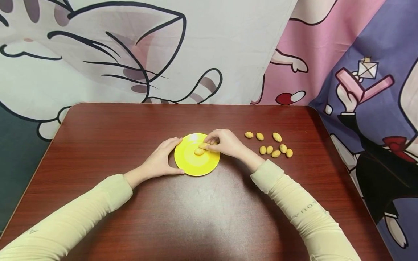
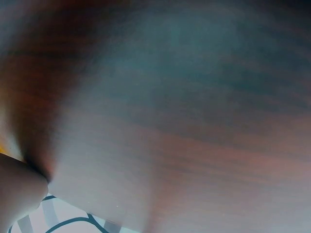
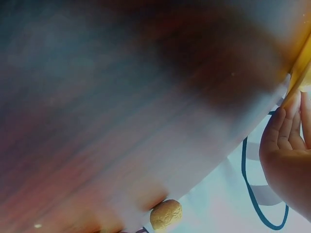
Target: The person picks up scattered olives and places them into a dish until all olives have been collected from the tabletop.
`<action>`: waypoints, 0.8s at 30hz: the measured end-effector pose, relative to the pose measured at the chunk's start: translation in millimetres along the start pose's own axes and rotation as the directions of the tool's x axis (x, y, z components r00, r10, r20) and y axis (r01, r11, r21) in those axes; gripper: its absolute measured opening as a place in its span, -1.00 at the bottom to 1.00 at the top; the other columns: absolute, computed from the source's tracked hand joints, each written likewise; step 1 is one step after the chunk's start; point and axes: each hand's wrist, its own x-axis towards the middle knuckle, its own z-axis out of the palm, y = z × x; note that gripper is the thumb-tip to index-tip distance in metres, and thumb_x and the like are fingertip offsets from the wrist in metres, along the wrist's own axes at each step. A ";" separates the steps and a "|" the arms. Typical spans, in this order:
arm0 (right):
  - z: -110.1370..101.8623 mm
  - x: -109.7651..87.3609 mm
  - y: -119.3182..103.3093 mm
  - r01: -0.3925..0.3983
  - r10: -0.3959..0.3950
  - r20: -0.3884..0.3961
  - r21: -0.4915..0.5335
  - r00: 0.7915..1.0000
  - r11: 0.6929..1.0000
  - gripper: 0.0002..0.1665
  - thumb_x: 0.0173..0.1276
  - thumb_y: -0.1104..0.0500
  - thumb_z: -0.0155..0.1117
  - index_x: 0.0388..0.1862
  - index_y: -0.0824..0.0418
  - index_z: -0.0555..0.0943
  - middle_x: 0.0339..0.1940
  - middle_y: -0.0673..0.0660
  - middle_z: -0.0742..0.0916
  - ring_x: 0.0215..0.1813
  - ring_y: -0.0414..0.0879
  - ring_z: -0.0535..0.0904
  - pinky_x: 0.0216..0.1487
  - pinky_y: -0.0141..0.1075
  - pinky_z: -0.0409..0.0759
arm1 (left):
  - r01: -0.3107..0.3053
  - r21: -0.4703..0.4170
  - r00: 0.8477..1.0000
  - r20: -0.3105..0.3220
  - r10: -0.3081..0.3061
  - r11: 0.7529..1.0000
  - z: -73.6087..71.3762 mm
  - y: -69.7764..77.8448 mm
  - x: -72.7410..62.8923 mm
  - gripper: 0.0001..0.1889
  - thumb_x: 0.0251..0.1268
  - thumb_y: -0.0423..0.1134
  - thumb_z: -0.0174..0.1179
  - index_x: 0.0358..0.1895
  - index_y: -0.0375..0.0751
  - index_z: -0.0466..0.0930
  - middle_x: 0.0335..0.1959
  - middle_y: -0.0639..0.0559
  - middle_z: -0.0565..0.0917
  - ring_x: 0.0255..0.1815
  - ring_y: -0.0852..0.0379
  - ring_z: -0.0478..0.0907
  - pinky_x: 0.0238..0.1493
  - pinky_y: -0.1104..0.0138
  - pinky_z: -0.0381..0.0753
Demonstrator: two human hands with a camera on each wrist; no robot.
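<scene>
A round yellow plate lies on the table, with one tan, wrinkle-shelled walnut on it. At its left side is my left hand, thumb and fingers spread fairly straight, fingertips at the upper-left rim and thumb at the lower rim. My right hand reaches over the right side of the plate. Between its thumb and fingers it pinches a second walnut, right beside the first. In the right wrist view the right hand appears at the edge, its held walnut hidden.
Several more walnuts lie loosely grouped right of the plate, near my right forearm; one walnut shows in the right wrist view. The brown wooden table ends at a printed cartoon cloth behind.
</scene>
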 end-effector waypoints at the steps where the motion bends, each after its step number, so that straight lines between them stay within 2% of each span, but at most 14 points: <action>1: -0.5 -0.4 0.2 0.002 -0.002 0.001 0.008 1.000 1.000 -0.71 0.34 0.09 0.60 -0.06 0.22 0.83 -0.17 0.11 0.86 -0.12 -0.06 0.76 0.02 -0.25 0.74 | 0.000 0.001 1.000 0.000 0.000 1.000 0.1 0.1 0.1 0.23 -0.02 0.05 0.69 0.68 -0.26 0.15 0.69 -0.29 0.21 0.72 -0.28 0.11 0.62 -0.25 0.27; 10: -8.3 -5.8 6.0 0.011 -0.009 -0.026 0.064 1.000 0.998 -0.75 0.32 0.26 0.57 -0.03 0.28 0.82 -0.16 0.17 0.86 -0.11 -0.01 0.76 0.08 -0.15 0.76 | 0.000 0.004 1.000 -0.002 0.000 1.000 0.6 1.6 1.0 0.23 -0.03 0.05 0.69 0.68 -0.26 0.15 0.69 -0.29 0.21 0.73 -0.27 0.11 0.63 -0.25 0.25; 24: -34.6 -15.6 22.2 -0.029 0.037 -0.134 0.065 0.990 0.997 -0.74 0.32 0.27 0.57 -0.02 0.26 0.82 -0.16 0.19 0.86 -0.10 0.02 0.76 0.03 -0.16 0.70 | -0.006 -0.001 1.000 -0.006 0.006 1.000 -1.1 2.7 -0.4 0.22 -0.03 0.03 0.70 0.67 -0.28 0.16 0.68 -0.30 0.22 0.72 -0.28 0.11 0.63 -0.25 0.25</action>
